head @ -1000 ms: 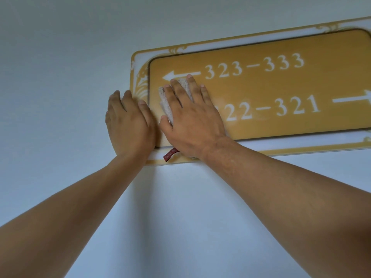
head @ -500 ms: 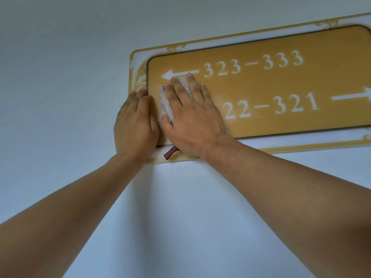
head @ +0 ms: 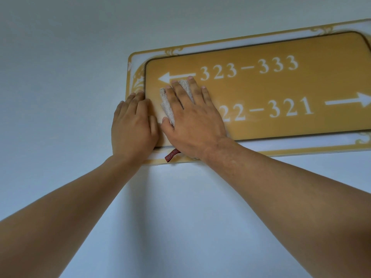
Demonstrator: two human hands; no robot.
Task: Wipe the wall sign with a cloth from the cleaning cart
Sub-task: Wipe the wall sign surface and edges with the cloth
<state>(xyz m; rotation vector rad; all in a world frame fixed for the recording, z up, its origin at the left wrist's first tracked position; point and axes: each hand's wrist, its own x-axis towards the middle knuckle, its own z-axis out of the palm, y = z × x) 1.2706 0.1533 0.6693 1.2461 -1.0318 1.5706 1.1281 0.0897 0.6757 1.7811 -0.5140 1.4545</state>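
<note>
Two bare forearms are seen reaching up and forward from the lower corners toward a pale wall (head: 70,77). The left hand (head: 133,125) is laid flat, fingers straight and together, its grip holding nothing; its palm is rested over the left border of the wall sign (head: 281,87), with the fingertips at the edge of the gold panel. Just beside it, nearly touching, the right hand (head: 193,121) is spread with straight fingers and pressed on a pale, nubbly cloth (head: 167,106), which is pinned flat against the left part of the gold panel; nothing is clasped by this grip either. The cloth is shown between the spread fingers and left of the index finger, and a small red tag (head: 172,155) is seen hanging out below the palm over the lower border. On the sign, "323–333" with a left arrow and "22–321" with a right arrow are printed in white, the first digit of the lower row being hidden by the hand. The white border is trimmed with gold scrollwork.
</note>
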